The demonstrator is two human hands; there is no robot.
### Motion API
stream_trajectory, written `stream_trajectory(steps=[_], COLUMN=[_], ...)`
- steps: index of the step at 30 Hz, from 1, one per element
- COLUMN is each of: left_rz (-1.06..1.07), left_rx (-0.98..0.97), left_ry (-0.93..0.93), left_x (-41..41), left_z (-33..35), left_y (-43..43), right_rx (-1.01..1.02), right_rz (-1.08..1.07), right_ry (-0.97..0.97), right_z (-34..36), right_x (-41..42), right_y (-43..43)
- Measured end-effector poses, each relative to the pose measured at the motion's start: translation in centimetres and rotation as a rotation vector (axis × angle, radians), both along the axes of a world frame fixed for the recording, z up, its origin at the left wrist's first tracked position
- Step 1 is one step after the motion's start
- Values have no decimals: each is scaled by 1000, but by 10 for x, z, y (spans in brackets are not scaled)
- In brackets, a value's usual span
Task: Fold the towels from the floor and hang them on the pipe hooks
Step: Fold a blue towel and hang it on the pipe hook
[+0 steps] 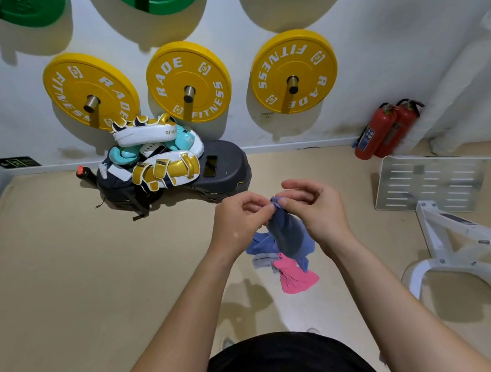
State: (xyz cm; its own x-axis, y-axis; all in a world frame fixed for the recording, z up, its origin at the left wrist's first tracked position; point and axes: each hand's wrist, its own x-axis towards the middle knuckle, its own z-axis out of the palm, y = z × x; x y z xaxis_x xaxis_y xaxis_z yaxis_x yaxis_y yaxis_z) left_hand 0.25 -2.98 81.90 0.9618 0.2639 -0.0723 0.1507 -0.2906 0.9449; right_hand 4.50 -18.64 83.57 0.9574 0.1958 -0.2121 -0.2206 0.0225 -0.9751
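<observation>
While both hands meet at chest height, the left hand [235, 219] and right hand [314, 209] pinch the top edge of a blue towel [287, 235], fingers curled. It hangs between the wrists. Below them, pink [296, 274] and grey [262, 261] towels lie on the floor [68, 275].

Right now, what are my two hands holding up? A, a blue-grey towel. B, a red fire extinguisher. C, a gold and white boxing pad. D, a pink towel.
A: the left hand and the right hand both pinch the top of the blue-grey towel, which hangs over the pink towel lying on the floor.
</observation>
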Motion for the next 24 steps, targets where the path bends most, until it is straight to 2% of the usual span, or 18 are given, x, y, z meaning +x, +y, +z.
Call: stream_trajectory(steps=[9,12,18,22,24], left_rz=[31,-3,-1,-171,-187], left_rx=[-51,-87,29,-27,-14], left_ry=[0,-10,-12,30,34], left_x=[8,7,9,15,18], left_z=[2,6,0,-1,-2], left_y=[-2,1,20,23,20], right_rx=[7,-51,-165,-256,-281], right_rz=[130,135,334,434,464], right_ry=[-65,-128,-255,-342,-366], right_z=[6,8,27,44,53], right_x=[1,6,25,36,41], right_y=[-7,-5,-4,-4,-6])
